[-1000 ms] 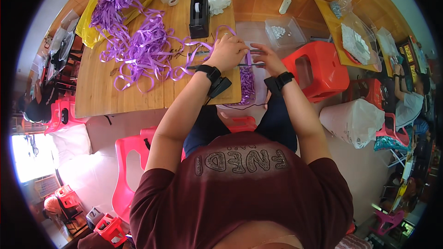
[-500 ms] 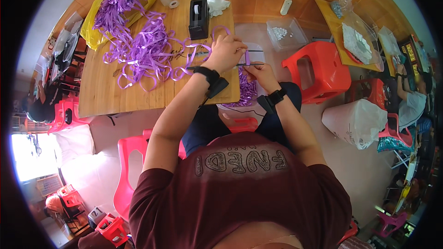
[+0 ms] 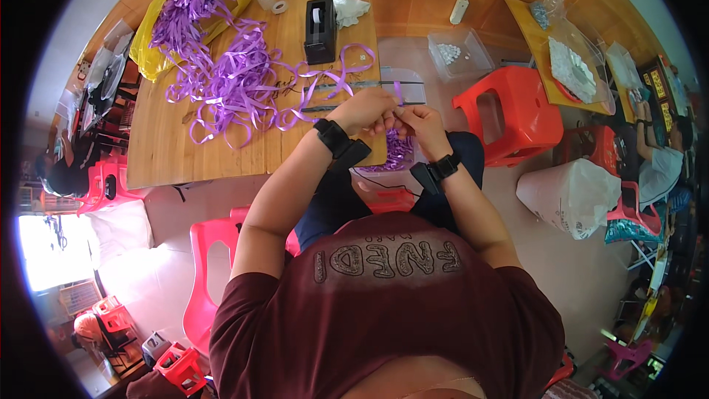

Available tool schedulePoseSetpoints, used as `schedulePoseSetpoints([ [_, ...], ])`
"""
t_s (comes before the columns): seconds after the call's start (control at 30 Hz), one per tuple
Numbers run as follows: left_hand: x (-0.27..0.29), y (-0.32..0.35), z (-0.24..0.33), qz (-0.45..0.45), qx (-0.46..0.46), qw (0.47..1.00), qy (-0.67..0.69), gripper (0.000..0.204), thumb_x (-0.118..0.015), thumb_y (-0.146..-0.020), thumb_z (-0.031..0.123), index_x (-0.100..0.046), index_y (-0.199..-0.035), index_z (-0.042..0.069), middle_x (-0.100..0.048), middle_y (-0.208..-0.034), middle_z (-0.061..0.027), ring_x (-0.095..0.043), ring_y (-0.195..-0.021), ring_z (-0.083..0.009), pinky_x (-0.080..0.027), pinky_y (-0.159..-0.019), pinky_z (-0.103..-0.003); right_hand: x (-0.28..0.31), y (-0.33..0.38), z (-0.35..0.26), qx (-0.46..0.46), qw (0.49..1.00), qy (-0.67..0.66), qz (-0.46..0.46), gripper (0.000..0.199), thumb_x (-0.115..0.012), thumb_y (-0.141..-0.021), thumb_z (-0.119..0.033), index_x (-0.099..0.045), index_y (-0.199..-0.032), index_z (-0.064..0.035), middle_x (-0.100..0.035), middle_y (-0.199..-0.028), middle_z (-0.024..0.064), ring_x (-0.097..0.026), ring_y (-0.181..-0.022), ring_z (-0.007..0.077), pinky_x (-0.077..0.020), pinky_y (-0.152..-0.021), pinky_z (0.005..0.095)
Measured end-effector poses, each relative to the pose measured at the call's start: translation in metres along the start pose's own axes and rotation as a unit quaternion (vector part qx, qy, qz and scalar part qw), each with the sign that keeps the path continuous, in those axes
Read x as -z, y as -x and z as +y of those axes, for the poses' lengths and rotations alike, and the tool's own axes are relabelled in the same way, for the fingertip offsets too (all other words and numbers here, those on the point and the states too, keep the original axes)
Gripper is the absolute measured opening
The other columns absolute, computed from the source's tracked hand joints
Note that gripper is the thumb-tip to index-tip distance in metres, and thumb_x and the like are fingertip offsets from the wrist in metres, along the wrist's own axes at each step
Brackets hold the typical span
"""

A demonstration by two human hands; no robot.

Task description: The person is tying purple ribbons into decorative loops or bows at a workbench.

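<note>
My left hand (image 3: pixel 363 111) and my right hand (image 3: pixel 426 125) meet at the table's front right corner, fingertips pinched together. A short end of purple ribbon (image 3: pixel 397 91) stands up just beyond the fingertips, and they seem closed on its lower part, which the fingers hide. Two dark parallel strips (image 3: pixel 354 84) run along the table and past its right edge, just beyond my hands. One loose purple ribbon (image 3: pixel 341 74) loops over them from the tangled heap of ribbon (image 3: pixel 240 77) at left. Below my hands lies a bundle of purple ribbon pieces (image 3: pixel 397 149).
A yellow bag (image 3: pixel 144 55) full of ribbon lies at the far left of the wooden table (image 3: pixel 170 155). Near the table's far right edge stands a black tape dispenser (image 3: pixel 320 33). To the right are a clear bin (image 3: pixel 473 63), a red stool (image 3: pixel 513 114) and a white sack (image 3: pixel 565 192).
Both hands have come down toward me, off the dark strips, and closed together. My left hand no longer covers the strips. The ribbon loop on the table now lies uncovered.
</note>
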State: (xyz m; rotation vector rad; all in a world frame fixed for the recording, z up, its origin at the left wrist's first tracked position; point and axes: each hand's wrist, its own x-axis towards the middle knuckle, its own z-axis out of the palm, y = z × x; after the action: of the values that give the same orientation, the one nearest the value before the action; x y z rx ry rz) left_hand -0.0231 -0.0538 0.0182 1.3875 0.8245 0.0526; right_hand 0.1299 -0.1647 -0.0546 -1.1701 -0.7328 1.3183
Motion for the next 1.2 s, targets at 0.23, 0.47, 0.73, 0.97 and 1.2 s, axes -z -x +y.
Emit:
schedulePoseSetpoints([
  [0.23, 0.000, 0.006, 0.006, -0.050, -0.007, 0.999, -0.010, 0.025, -0.050, -0.096, 0.027, -0.059, -0.089, 0.004, -0.060, -0.067, -0.0049, -0.055, -0.047, -0.0116, -0.042, -0.039, -0.025, -0.034, -0.012, -0.076, 0.048, 0.994, 0.094, -0.015, 0.028, -0.067, -0.094, -0.029, -0.068, -0.088, -0.0015, -0.065, -0.074, 0.0029, -0.056, -0.058, 0.0087, -0.0440, -0.053, 0.0216],
  [0.47, 0.014, -0.004, -0.013, -0.081, -0.021, 0.996, -0.013, 0.027, -0.052, -0.095, 0.025, -0.060, -0.086, 0.001, -0.060, -0.069, -0.0080, -0.058, -0.051, -0.0143, -0.048, -0.044, -0.028, -0.106, -0.143, -0.110, 0.040, 0.986, 0.140, -0.075, 0.030, -0.070, -0.091, -0.026, -0.068, -0.107, 0.0001, -0.070, -0.088, 0.0041, -0.049, -0.052, 0.0037, -0.0382, -0.045, 0.0204],
  [0.73, 0.021, -0.009, -0.014, -0.163, -0.043, 0.984, 0.053, 0.024, -0.052, -0.093, 0.013, -0.062, -0.108, -0.003, -0.063, -0.072, -0.0110, -0.062, -0.054, -0.0161, -0.050, -0.046, -0.028, -0.137, -0.197, -0.111, -0.071, 0.978, 0.194, -0.018, 0.020, -0.076, -0.085, -0.019, -0.066, -0.085, -0.0016, -0.069, -0.078, 0.0055, -0.047, -0.050, 0.0067, -0.0386, -0.041, 0.0233],
  [0.97, 0.020, -0.010, -0.018, -0.148, -0.026, 0.987, 0.057, 0.023, -0.055, -0.094, 0.013, -0.062, -0.109, -0.003, -0.064, -0.072, -0.0120, -0.063, -0.056, -0.0159, -0.052, -0.047, -0.028, -0.140, -0.162, -0.111, -0.016, 0.992, 0.109, -0.060, 0.025, -0.076, -0.087, -0.025, -0.065, -0.091, -0.0027, -0.066, -0.081, 0.0033, -0.042, -0.046, 0.0035, -0.0324, -0.042, 0.0211],
  [1.2, 0.020, -0.006, -0.023, -0.150, -0.049, 0.986, 0.050, 0.024, -0.049, -0.099, 0.014, -0.063, -0.088, -0.002, -0.064, -0.068, -0.0117, -0.062, -0.053, -0.0166, -0.050, -0.046, -0.027, -0.125, -0.149, -0.080, -0.215, 0.971, -0.010, -0.101, 0.022, -0.073, -0.091, -0.023, -0.065, -0.093, -0.0033, -0.067, -0.085, 0.0047, -0.042, -0.048, 0.0033, -0.0337, -0.042, 0.0209],
])
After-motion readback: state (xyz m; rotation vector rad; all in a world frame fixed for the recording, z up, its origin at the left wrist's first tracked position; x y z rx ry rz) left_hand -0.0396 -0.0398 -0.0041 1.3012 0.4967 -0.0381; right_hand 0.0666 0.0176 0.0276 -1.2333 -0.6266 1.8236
